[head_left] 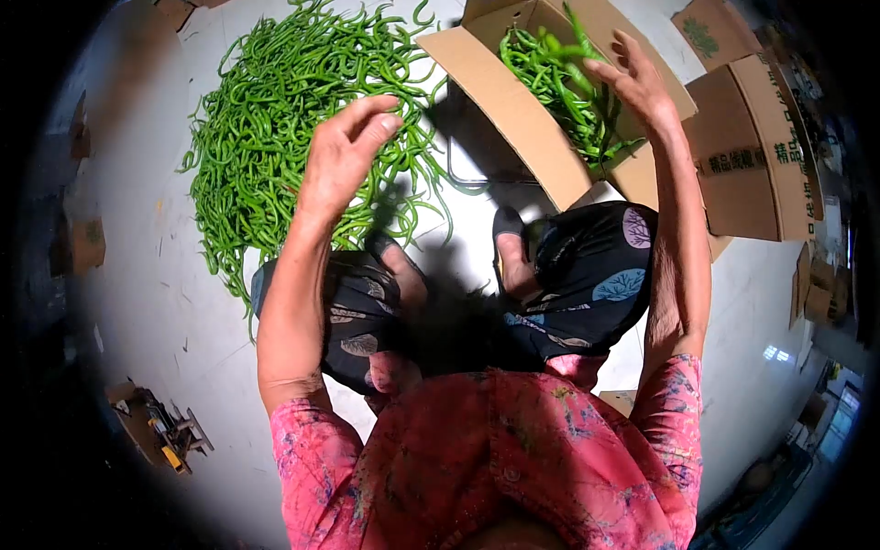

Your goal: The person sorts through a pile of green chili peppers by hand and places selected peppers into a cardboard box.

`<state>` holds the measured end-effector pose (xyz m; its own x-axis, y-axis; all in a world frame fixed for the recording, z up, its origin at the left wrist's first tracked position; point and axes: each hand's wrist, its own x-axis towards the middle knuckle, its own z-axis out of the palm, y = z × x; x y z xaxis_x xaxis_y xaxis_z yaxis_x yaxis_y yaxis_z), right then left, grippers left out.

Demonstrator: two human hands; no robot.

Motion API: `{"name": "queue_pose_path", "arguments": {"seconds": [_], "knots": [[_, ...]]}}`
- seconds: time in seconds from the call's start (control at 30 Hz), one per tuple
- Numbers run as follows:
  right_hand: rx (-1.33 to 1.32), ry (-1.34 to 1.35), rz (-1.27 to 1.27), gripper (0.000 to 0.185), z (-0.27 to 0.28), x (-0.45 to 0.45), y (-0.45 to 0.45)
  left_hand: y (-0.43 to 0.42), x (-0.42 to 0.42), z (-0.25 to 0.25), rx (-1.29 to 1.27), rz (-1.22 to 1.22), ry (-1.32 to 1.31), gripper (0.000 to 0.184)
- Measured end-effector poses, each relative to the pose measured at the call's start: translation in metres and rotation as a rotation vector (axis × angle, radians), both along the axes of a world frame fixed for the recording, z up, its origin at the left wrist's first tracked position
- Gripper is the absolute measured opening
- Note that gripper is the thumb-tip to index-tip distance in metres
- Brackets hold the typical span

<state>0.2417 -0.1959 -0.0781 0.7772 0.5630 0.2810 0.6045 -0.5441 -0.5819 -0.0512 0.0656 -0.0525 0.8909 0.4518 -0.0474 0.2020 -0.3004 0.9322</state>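
Note:
A wide heap of long green chili peppers (266,137) lies on the floor at the left. My left hand (339,160) hovers over the heap's right side, its thumb and bent fingers a little apart and nothing visible between them. Across from it, my right hand (637,82) is above the open cardboard box (513,105), fingers spread. Beside its fingertips a few blurred green peppers (573,46) appear loose over the box. More chili peppers (550,87) rest inside the box, which tilts on a dark-framed support (472,151).
More cardboard boxes (742,151) with printed characters stand at the right. My two feet (513,261) are on the pale floor (202,330) between heap and box. Small tools on a board (165,426) lie at the lower left.

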Motion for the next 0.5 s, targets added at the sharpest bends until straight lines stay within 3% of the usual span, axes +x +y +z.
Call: {"name": "queue_pose_path", "arguments": {"seconds": [0.03, 0.13, 0.2, 0.27, 0.37, 0.5], "knots": [[0.02, 0.043, -0.033, 0.059, 0.017, -0.024, 0.006, 0.007, -0.001, -0.007, -0.065, 0.051, -0.008, 0.039], [0.144, 0.297, 0.24, 0.051, 0.054, -0.064, 0.015, 0.034, -0.002, -0.046, -0.146, 0.006, 0.15, 0.031], [0.139, -0.018, 0.389, 0.036, 0.066, -0.102, 0.024, 0.065, -0.004, -0.097, -0.268, -0.144, 0.32, 0.024], [0.046, 0.103, 0.502, 0.035, 0.083, -0.136, 0.03, 0.084, -0.01, -0.145, 0.344, -0.229, 0.533, 0.024], [-0.206, 0.093, 0.663, 0.035, 0.071, -0.153, 0.029, 0.083, -0.009, -0.162, 0.775, -0.423, 0.674, 0.027], [-0.375, 0.087, 0.605, 0.037, 0.047, -0.148, 0.022, 0.063, 0.018, -0.174, 1.02, -0.602, 0.758, 0.032]]}}
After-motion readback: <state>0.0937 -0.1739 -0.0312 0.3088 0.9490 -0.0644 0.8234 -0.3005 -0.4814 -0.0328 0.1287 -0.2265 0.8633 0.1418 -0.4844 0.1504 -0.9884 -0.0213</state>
